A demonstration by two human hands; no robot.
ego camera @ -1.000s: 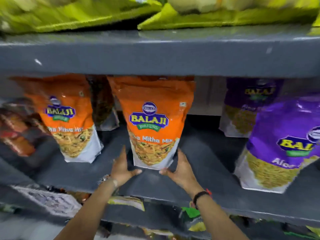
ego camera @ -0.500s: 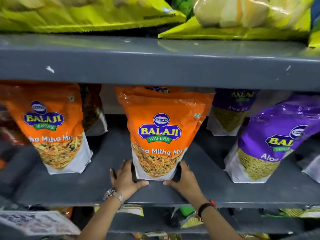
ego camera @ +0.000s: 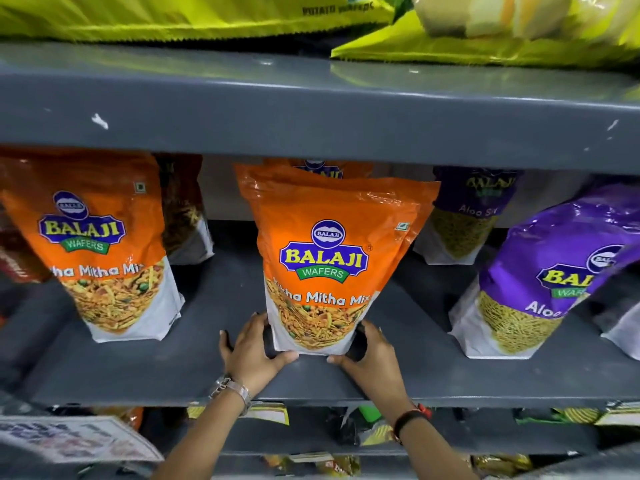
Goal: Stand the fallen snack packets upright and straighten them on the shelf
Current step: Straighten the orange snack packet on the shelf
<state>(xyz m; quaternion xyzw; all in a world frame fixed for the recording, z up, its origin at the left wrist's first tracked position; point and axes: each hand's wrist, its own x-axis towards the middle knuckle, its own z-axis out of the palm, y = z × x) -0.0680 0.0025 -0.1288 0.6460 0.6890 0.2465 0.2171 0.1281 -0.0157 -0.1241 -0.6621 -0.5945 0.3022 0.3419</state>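
Orange packet (ego camera: 329,258): glossy plastic film, creased. Beneath it, shelf (ego camera: 214,368): grey painted metal, matt, chipped above. Right of it, purple packet (ego camera: 540,271): glossy plastic.

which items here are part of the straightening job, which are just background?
In the job:
- centre orange packet, base held by left hand and right hand
- left orange packet
- purple packets
- grey shelf

Background:
- yellow-green bags on the upper shelf
- packets on the lower shelf
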